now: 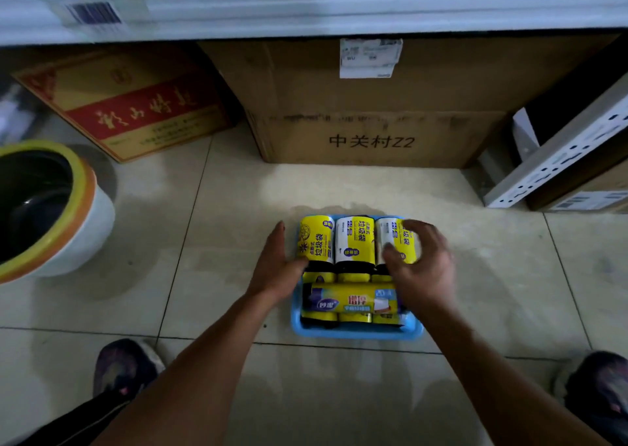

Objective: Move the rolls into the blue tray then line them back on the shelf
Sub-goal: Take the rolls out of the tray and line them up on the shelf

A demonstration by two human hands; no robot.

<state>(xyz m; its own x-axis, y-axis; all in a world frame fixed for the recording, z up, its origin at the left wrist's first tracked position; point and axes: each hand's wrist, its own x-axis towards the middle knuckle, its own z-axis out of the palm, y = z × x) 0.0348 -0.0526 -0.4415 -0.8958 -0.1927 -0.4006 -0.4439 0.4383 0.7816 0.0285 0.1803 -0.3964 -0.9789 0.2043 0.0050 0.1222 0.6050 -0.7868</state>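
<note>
Where tiled floor (pixel 238 207) spreads, blue tray (pixel 356 335), cartons (pixel 373 105), perhaps shelving (pixel 306 0)

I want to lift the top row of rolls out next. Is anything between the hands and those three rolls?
Nothing visible. The left hand lies against the left roll, the right hand curls over the right roll, and the middle roll sits uncovered in the blue tray.

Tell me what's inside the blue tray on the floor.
The blue tray holds yellow rolls: three across the top, one long roll lying crosswise, more underneath. The lower layer is mostly covered, so its count is unclear.
</note>
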